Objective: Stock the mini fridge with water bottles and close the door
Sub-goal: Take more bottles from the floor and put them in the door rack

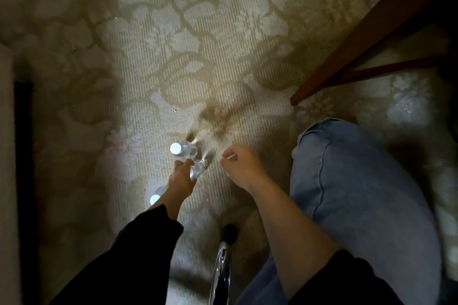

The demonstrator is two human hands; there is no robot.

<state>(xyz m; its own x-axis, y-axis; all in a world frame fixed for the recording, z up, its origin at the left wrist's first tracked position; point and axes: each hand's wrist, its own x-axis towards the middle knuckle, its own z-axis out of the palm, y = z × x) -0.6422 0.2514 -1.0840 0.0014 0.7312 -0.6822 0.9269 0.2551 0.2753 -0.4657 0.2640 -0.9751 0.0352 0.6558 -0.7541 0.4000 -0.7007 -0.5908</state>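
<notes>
Nearby: chair leg (pixel 347 57), knee (pixel 347 181) beside bottles (pixel 183 150).

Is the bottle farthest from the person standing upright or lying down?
Upright: the farthest bottle stands on the carpet, its white cap facing the camera.

Three clear water bottles stand upright, close together on the patterned carpet: the far bottle (pixel 182 149) white-capped, the middle bottle (pixel 197 169) partly hidden, the near bottle (pixel 156 196) white-capped too.
</notes>
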